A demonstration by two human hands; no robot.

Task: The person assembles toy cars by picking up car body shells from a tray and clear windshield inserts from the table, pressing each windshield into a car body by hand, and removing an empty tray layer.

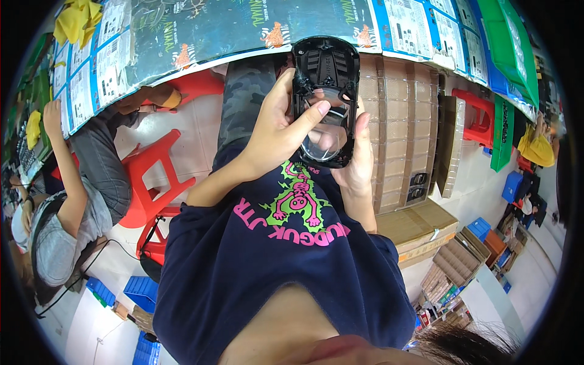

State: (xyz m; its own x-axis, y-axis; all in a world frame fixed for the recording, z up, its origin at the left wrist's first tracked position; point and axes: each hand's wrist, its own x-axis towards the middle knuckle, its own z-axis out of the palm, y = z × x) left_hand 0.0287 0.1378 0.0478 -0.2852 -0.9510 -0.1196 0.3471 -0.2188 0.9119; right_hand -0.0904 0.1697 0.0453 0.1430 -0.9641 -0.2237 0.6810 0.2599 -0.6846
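A black plastic toy car body shell (325,64) is held up in front of my chest, near the table's front edge. Inside its lower half sits a clear plastic window piece (325,139), with fingers showing through it. My left hand (277,125) grips the shell's left side, its thumb pressing on the clear piece. Along the right edge, my right hand (358,159) is wrapped round the shell. The fingers behind the shell are partly hidden.
The table (213,36) ahead has a patterned covering. Stacked cardboard cartons (404,115) stand to the right, with green bins (508,48) beyond. A red stool (149,176) and a seated co-worker (73,225) are at left. A yellow cloth (76,23) lies at the far left.
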